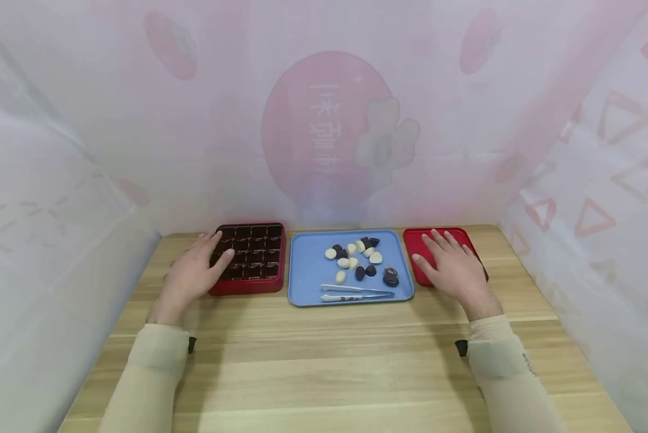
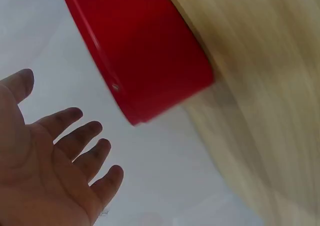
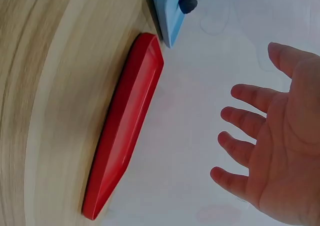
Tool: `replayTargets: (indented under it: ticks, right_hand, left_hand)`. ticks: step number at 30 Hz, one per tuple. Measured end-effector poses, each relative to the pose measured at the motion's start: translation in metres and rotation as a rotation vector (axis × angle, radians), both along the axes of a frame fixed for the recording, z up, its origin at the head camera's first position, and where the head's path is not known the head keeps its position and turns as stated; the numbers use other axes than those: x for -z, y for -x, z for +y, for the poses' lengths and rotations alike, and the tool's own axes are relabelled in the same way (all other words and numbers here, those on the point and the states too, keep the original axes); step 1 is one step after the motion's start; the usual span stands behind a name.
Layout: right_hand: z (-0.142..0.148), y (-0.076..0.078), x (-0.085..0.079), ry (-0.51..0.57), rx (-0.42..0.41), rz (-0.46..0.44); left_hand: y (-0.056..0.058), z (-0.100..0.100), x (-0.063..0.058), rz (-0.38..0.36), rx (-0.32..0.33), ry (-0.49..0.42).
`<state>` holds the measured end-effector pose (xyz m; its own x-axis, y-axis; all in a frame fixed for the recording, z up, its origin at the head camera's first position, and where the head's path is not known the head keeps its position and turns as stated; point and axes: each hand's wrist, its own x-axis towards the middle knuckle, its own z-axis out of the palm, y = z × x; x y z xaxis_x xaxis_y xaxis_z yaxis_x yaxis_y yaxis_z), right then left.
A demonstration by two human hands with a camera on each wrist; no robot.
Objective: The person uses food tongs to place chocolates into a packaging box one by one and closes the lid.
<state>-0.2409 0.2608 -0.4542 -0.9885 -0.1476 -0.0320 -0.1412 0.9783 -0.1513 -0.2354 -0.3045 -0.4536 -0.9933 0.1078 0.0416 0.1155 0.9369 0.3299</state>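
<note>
My left hand (image 1: 191, 269) hovers at the left side of a red box (image 1: 281, 258) with a dark divided insert, its fingers spread and holding nothing. In the left wrist view the palm stays apart from the red box wall (image 2: 145, 45). My right hand (image 1: 453, 264) is above a shallow red tray (image 1: 417, 236), fingers straight and spread. The right wrist view shows a gap between those fingers and the red tray (image 3: 122, 131). Between the hands lies a blue tray (image 1: 307, 264) bearing several white chocolates (image 1: 340, 277) and dark chocolates (image 1: 360, 273).
Two slim utensils with pale patterned handles (image 1: 340, 298) lie along the blue tray's front. The wooden table (image 1: 324, 367) extends toward me. Printed fabric walls (image 1: 221, 150) stand behind the table and at both sides.
</note>
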Motion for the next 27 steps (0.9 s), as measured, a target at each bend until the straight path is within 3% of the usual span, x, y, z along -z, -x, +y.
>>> replayTargets:
  ticks: [9, 16, 22, 27]
  right_hand:
    - [-0.013, 0.0, 0.006, -0.01, -0.02, 0.001]
    - [-0.025, 0.0, 0.009, -0.008, -0.067, 0.038]
    - [-0.037, -0.002, 0.013, 0.062, -0.123, 0.053]
    - [-0.049, -0.005, 0.013, 0.123, -0.165, 0.015]
  left_hand:
    - [0.034, -0.035, 0.014, -0.178, -0.006, -0.256]
    - [0.058, -0.051, 0.023, -0.189, 0.002, -0.339]
    - [0.059, -0.052, 0.019, -0.219, -0.017, -0.389]
    - [0.056, -0.05, 0.016, -0.244, -0.034, -0.4]
